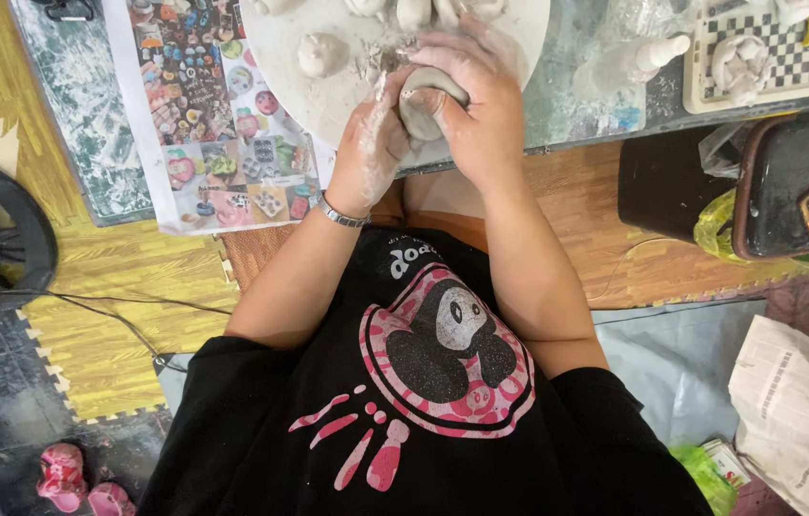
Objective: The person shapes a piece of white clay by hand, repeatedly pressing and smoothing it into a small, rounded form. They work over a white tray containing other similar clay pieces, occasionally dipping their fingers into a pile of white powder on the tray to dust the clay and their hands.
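Both hands meet at the near edge of a round white work board (290, 57), and between them sits a lump of grey clay (426, 107) — the thing being shaped. The left hand (371, 143) cups it from the side, palm and fingers smeared pale with slip, a metal bracelet (340, 213) at the wrist. The right hand (476, 100) wraps over the top and far side, fingers curled down around it, so both hands are closed on the clay rather than resting loose. Only a small patch of the lump shows between thumb and palm; from that patch it looks like a rounded, slightly elongated mass whose long axis runs roughly from the body toward the board, the upper end tucked under the right fingers, though most of its outline is hidden and this is hard to be sure of. To do this pressing well, it seems wise to keep the pressure even from both sides and turn the lump a little between squeezes, so it does not flatten on one face. Further back on the board lie smaller clay pieces (320, 53). A colourful printed sheet (223, 124) lies left of the board, and a checkered tray (787, 57) sits to the right.
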